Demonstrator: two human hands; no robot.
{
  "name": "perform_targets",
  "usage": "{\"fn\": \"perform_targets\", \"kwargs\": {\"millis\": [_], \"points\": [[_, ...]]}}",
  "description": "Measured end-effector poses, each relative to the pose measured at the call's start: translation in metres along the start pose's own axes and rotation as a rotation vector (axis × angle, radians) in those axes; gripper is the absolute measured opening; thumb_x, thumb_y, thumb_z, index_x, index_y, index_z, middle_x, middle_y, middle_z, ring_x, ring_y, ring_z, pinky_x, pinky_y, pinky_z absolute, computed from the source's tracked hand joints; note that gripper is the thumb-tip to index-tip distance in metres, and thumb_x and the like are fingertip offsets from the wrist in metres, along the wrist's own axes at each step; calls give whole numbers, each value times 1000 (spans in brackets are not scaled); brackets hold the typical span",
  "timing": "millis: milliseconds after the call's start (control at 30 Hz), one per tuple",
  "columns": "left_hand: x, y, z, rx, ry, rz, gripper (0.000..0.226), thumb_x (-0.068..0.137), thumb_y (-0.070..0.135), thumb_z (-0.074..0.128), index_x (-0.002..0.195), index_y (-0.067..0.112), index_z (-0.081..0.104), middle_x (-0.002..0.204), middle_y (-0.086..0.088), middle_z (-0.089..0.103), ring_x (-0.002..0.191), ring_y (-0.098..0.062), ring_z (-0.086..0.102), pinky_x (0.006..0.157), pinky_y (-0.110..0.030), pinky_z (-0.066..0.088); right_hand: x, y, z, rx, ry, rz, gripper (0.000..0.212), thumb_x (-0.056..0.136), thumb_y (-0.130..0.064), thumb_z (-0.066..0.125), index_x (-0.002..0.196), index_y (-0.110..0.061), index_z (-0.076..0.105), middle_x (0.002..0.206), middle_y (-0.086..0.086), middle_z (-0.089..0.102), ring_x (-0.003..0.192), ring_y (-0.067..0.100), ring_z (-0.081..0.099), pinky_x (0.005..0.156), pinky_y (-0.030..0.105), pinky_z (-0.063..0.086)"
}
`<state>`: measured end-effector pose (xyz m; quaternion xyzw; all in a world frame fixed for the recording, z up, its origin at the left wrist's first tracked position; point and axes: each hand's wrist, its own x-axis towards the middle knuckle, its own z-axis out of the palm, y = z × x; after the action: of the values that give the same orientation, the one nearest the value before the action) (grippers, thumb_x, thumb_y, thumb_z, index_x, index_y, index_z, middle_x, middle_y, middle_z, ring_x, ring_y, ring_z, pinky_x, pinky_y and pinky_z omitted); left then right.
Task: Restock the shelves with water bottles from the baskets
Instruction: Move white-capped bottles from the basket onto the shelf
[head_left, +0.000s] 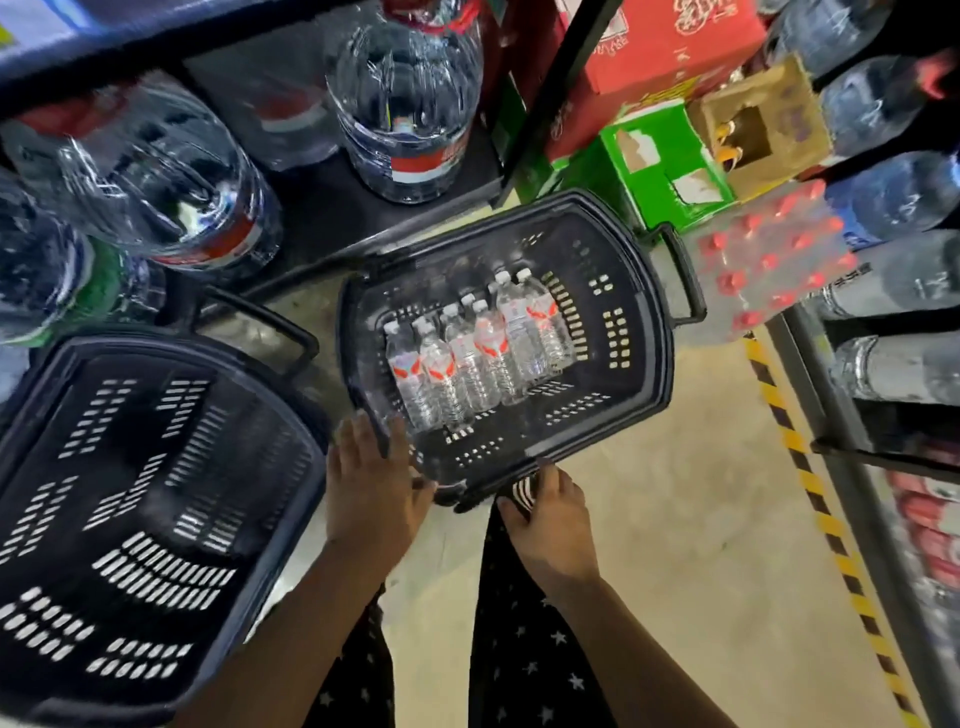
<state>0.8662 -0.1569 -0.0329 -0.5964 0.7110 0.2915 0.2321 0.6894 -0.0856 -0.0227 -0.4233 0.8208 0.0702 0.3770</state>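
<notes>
Two baskets sit on the floor (675, 519): second basket (156, 519) at left (nothing inside), basket (639, 332) at right holding a row of bottles (478, 348) lying side by side. Left hand (374, 483) rests on its near rim, fingers straight and spread. Right hand (550, 519) grips the same rim, fingers curled over it. Big jugs (405, 104) stand on the shelf (332, 208) behind.

Dark slotted plastic baskets (644, 332), clear glossy plastic water bottles (478, 353) inside one, printed cardboard boxes (670, 47), and a smooth matt floor (675, 519).
</notes>
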Motion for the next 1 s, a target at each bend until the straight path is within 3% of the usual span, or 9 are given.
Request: {"fn": "perform_targets", "kwargs": {"millis": [33, 167, 367, 533, 700, 800, 900, 1000], "points": [[7, 8, -1, -8, 36, 4, 92, 82, 56, 64, 150, 8, 27, 150, -34, 25, 138, -51, 27, 110, -57, 30, 12, 7, -8, 6, -10, -3, 61, 88, -42, 59, 136, -8, 41, 130, 11, 51, 121, 32, 45, 101, 39, 40], [34, 46, 2, -45, -50, -99, 87, 92, 63, 38, 154, 16, -2, 159, -24, -1, 147, -40, 3, 119, -47, 12, 74, 42, -44, -36, -71, -25, 61, 88, -44, 59, 132, -6, 42, 127, 13, 50, 120, 33, 44, 97, 39, 40], [75, 114, 24, -76, -98, -186, 90, 92, 66, 35, 153, 14, -6, 159, -22, 5, 148, -37, 2, 120, -47, 12, 175, 80, -92, -106, -73, -56, 62, 84, -39, 66, 132, -6, 44, 123, 17, 53, 117, 36, 48, 98, 43, 41], [98, 131, 45, -173, -76, -267, 88, 91, 67, 36, 154, 17, 1, 160, -20, 4, 148, -36, 0, 119, -49, 12, 243, 75, -77, -275, -133, -96, 64, 88, -44, 62, 133, -5, 40, 128, 19, 51, 121, 36, 47, 97, 39, 42], [132, 100, 73, -138, -35, -273, 88, 89, 67, 36, 155, 18, 5, 160, -20, 6, 148, -37, 4, 118, -51, 12, 306, 69, -15, -256, -172, -125, 74, 84, -57, 60, 132, -3, 45, 128, 17, 54, 118, 34, 52, 94, 38, 48], [159, 79, 92, -119, 8, -251, 86, 86, 67, 38, 153, 15, 21, 157, -24, 19, 146, -41, 14, 116, -55, 18, 336, 70, 16, -199, -161, -83, 81, 80, -58, 61, 137, -5, 40, 133, 15, 51, 123, 33, 48, 98, 41, 47], [184, 65, 113, -117, -1, -256, 90, 83, 73, 23, 150, 13, 29, 152, -28, 29, 142, -44, 25, 111, -58, 25, 363, 73, 40, -186, -108, -60, 80, 78, -57, 61, 135, -5, 42, 132, 15, 53, 123, 33, 49, 99, 39, 45], [203, 58, 132, -134, 39, -252, 87, 87, 72, 20, 146, 10, 32, 142, -32, 41, 132, -49, 40, 101, -62, 37, 379, 70, 63, -190, -95, -63, 80, 78, -57, 65, 134, -5, 42, 128, 12, 54, 122, 31, 50, 99, 40, 44]]}}
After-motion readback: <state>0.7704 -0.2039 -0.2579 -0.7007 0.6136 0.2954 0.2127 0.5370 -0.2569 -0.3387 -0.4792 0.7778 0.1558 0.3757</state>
